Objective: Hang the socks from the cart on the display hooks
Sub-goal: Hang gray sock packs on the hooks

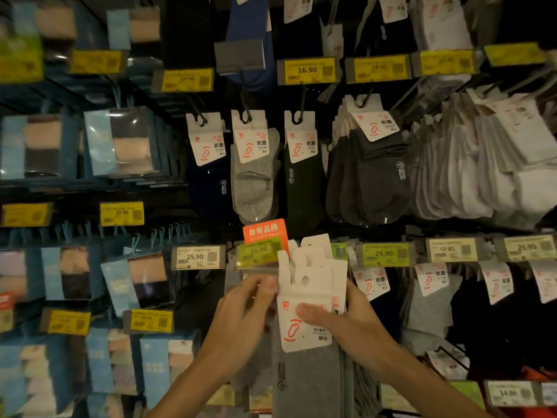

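So the right hand [346,321] is clamped on a bundle of grey socks [310,378], with the thumb flat across the front white header card [304,297] and the fingers wrapped round behind. The left hand [241,312] comes in from the other side with its fingers curled, thumb tip pinching the left edge of the cards. The bundle is held up in front of the display wall, low and centre, not on a hook. The card tops sit just under an orange sign [264,232] and overlap a green price tag [259,251].

Above, black display hooks [245,98] carry hanging packs, like a light grey pair [254,182]. Further right there's a thick row of dark grey socks [370,176], then white socks [482,170]. Blue boxed packs [123,143] fill the left side. A white price tag [199,257] left of the hands reads 25.90.
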